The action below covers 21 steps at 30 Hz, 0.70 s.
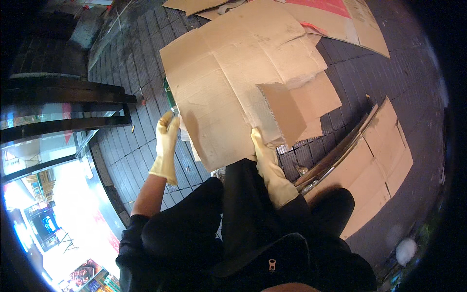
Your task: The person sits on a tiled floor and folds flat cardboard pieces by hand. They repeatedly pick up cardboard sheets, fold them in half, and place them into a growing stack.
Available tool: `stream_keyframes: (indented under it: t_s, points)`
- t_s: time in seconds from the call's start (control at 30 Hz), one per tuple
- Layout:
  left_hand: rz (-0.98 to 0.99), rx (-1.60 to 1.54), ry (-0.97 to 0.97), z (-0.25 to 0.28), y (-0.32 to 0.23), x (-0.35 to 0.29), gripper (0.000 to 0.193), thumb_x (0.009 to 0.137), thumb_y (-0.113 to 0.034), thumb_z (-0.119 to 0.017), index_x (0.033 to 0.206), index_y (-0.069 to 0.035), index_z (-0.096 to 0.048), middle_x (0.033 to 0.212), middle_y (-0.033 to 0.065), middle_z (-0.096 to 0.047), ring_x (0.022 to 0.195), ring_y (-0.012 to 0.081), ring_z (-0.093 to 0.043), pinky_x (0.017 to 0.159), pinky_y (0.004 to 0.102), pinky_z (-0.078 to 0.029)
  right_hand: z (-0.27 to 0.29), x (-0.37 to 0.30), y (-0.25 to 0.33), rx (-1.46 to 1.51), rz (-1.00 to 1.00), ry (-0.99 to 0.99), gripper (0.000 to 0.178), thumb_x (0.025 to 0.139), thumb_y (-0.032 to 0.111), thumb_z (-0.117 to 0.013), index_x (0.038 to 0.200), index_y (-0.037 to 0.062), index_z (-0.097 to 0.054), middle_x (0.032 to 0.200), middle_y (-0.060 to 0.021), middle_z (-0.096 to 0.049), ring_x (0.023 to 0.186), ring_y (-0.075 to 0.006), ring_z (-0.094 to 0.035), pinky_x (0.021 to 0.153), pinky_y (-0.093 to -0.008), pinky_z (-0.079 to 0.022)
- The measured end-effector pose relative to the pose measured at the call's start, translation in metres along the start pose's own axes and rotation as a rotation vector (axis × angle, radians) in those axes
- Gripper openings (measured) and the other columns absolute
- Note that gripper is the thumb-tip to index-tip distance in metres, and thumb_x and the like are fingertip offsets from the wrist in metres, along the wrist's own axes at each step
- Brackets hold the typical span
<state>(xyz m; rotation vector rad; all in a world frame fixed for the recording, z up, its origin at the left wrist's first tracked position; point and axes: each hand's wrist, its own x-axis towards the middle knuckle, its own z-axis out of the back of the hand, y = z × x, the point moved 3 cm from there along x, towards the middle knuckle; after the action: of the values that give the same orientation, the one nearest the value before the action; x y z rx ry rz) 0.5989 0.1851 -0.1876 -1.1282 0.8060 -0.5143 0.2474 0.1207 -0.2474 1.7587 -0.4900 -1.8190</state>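
A large flattened cardboard sheet point(219, 87) with creases and a folded-up flap point(282, 107) spreads in front of me, tilted over other pieces. My right hand point(267, 163), in a pale yellow rubber glove, grips its near edge, the thumb lying on top and the other fingers hidden beneath. My left hand point(166, 141), gloved the same way, is raised just beside the sheet's left edge. Its thumb stands apart from the fingers, and I see nothing held in it. Something green point(169, 92) peeks out from under the sheet's left edge.
More flattened cardboard point(374, 165) leans at my right, with further pieces point(335, 22) at the far side, one partly red. Dark paving tiles point(141, 63) cover the ground. A dark-framed glass door point(63, 109) and a brightly lit interior are on the left.
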Motion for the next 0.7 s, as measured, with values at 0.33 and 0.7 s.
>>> stream_keyframes:
  t_s: [0.33,0.7]
  points:
    - [0.27,0.021,0.072,-0.043,-0.025,0.006,0.104,0.101,-0.04,-0.089,0.174,0.008,-0.031,0.17,0.0258,-0.049,0.153,0.033,-0.056,0.127,0.0413,-0.046,-0.002,-0.031,0.042,0.159,0.255,0.176,0.069,0.109,0.051,-0.077,0.153,-0.0016,-0.066,0.148,-0.0135,-0.072,0.129,-0.0204,-0.069,0.109,-0.0361,-0.054]
    - [0.046,-0.661,0.377,-0.043,-0.196,0.028,0.052,0.115,-0.037,-0.064,0.152,-0.001,-0.062,0.13,0.0177,-0.078,0.116,0.0269,-0.079,0.094,0.0375,-0.067,0.013,-0.05,0.07,0.492,0.24,0.362,0.063,0.12,0.05,-0.057,0.149,-0.006,-0.06,0.129,-0.0175,-0.077,0.117,-0.0272,-0.077,0.107,-0.0386,-0.063]
